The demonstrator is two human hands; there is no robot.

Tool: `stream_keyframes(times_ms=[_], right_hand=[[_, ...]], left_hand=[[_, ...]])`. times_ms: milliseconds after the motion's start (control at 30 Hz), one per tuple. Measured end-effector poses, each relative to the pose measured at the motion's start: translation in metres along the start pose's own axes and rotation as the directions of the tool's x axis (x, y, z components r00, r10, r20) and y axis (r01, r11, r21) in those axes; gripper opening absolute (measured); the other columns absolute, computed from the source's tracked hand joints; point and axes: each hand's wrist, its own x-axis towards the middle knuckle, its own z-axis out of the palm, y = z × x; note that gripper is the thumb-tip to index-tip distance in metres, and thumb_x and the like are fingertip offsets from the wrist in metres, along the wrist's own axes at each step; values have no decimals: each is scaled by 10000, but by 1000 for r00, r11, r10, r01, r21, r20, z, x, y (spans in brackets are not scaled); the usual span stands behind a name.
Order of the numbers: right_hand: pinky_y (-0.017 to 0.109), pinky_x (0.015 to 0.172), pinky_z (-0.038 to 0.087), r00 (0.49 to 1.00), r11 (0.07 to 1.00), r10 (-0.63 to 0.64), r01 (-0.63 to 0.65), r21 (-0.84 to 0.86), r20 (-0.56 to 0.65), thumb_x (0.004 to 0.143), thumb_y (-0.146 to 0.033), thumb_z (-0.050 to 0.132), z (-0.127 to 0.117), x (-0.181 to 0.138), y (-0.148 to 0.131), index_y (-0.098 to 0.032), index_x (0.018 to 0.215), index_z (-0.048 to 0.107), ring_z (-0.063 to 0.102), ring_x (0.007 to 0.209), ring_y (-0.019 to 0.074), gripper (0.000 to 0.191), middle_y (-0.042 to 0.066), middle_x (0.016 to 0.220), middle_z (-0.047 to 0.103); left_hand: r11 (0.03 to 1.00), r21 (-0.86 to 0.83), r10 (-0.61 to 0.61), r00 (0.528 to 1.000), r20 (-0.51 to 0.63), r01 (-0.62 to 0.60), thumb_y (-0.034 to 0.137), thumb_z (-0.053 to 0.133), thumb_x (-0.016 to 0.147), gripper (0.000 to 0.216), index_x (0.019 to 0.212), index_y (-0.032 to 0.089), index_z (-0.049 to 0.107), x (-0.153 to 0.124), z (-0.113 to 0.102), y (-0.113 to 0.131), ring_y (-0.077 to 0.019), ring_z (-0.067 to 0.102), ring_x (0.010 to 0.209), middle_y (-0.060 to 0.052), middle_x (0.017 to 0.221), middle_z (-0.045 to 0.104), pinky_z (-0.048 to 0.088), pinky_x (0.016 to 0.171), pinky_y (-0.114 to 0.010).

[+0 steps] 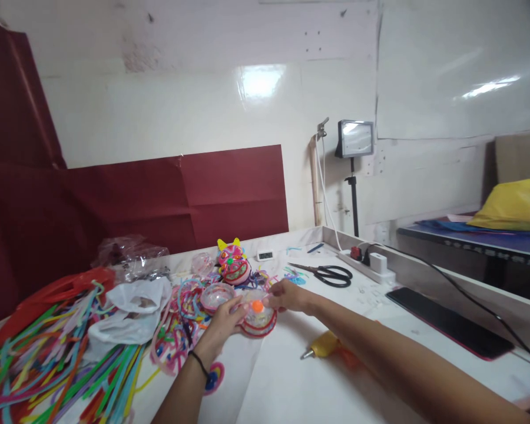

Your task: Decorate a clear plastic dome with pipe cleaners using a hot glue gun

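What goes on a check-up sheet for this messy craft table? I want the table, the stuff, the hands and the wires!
Surface: white table, left side buried under craft stuff.
Job's things: clear round piece with a red rim and orange dot.
Clutter: fuzzy sticks, white bag, colourful toy head, scissors, yellow tool, dark phone.
Hands: left hand and right hand both grip the clear round piece.
Cables: black cable runs from the power strip.
Surroundings: dark red paper on the wall, small lamp on a stand.
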Motion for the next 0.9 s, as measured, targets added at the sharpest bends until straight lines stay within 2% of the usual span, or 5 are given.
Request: stream_keyframes(times_ms=[200, 533, 700, 800, 900], right_hand=[[238, 545, 464, 999, 1000, -11, 11, -10, 37, 525, -542, 823, 1, -5, 0, -161, 591, 566, 540, 551, 112, 464, -37, 544, 562], [229, 552, 470, 998, 998, -32, 35, -46, 52, 553, -538, 810, -1, -5, 6, -158, 580, 589, 546, 547, 108, 441, -32, 547, 578], [216, 528, 461, 997, 996, -50, 54, -71, 61, 568, -512, 811, -3, -7, 3, -162, 550, 570, 539, 522, 99, 425, -40, 529, 569], [210, 518, 452, 996, 995, -59, 65, -79, 74, 579, -506, 803, -3, -9, 1, -163, 536, 558, 537, 519, 96, 423, -39, 530, 568], [213, 528, 463, 994, 995, -65, 71, -70, 82, 567, -509, 808, -3, -10, 2, -161, 539, 555, 541, 529, 98, 431, -40, 537, 569]], left_hand=[[997, 76, 19, 1000, 24, -21, 400, 774, 708, 603, 1216, 115, 619, -3, -5, 3, -261, 695, 925, -135, 1096, 713, 587, 735, -349], [969, 218, 101, 991, 88, -118, 477, 784, 645, 627, 1141, 108, 680, 0, -10, 9, -323, 615, 1111, -130, 1090, 730, 499, 920, -422], [948, 275, 139, 986, 93, -159, 508, 779, 625, 609, 1090, 122, 703, 1, -13, 13, -316, 626, 1092, -117, 1051, 742, 474, 950, -409], [941, 295, 150, 986, 76, -166, 503, 777, 629, 616, 1099, 117, 684, 1, -14, 12, -286, 661, 1000, -110, 1009, 741, 517, 851, -358], [940, 303, 140, 987, 75, -157, 519, 752, 653, 654, 1134, 94, 628, 2, -15, 8, -217, 676, 732, -69, 830, 714, 518, 577, -282]])
